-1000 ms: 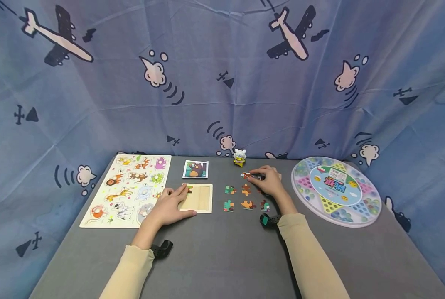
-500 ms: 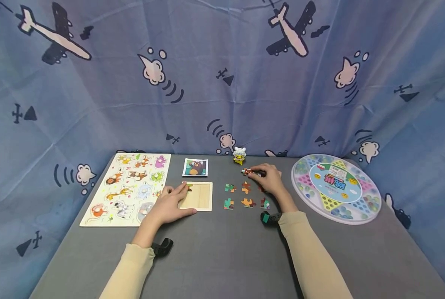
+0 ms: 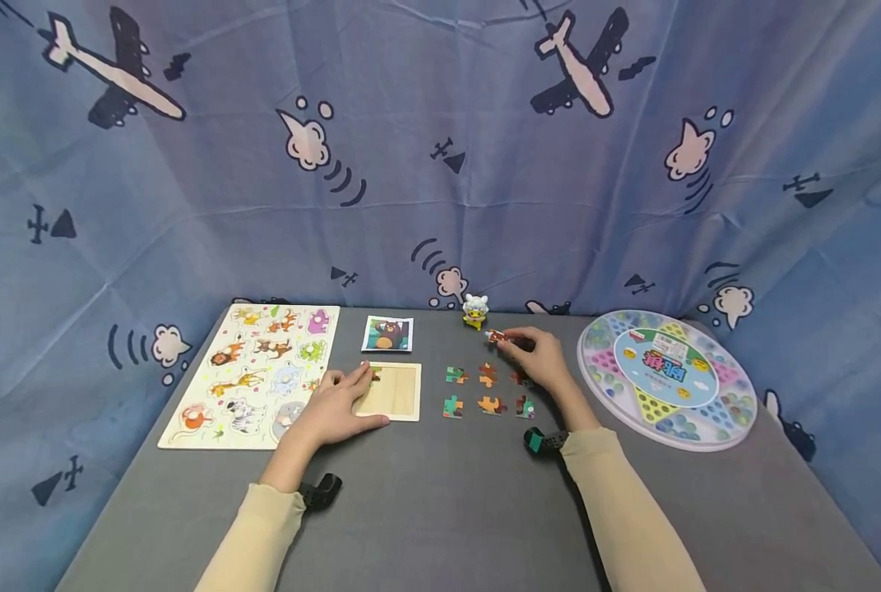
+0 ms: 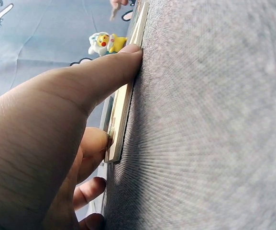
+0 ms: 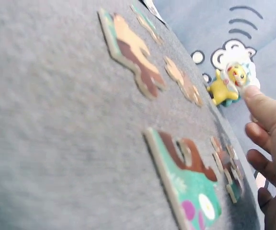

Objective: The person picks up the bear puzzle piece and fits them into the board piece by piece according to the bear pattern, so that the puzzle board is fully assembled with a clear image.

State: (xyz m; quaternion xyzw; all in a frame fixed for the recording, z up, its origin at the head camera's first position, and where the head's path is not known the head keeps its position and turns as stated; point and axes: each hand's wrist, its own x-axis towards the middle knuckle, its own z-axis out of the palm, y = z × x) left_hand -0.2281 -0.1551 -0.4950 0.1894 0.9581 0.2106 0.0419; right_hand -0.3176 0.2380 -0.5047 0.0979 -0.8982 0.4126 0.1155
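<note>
In the head view my left hand (image 3: 336,409) rests against the left side of a small wooden puzzle tray (image 3: 417,395). Its thumb lies along the near edge and its fingers reach the far left corner, where a puzzle piece in the tray is partly covered. My right hand (image 3: 540,357) pinches a brown puzzle piece (image 3: 495,336) between thumb and forefinger, behind the loose pieces; in the right wrist view that piece is hard to make out. Several loose pieces lie in rows, among them a green-and-brown one (image 3: 456,375) and an orange one (image 3: 492,405).
A bear picture card (image 3: 387,335) lies behind the tray. A small yellow-and-white figurine (image 3: 475,312) stands near the right fingertips. An animal puzzle board (image 3: 262,370) lies at left, a round game board (image 3: 665,380) at right. A printed curtain (image 3: 381,164) closes the back.
The right hand has moved slightly right and away from the body with the puzzle piece, which now shows tilted at its fingertips. The left hand stays on the tray.
</note>
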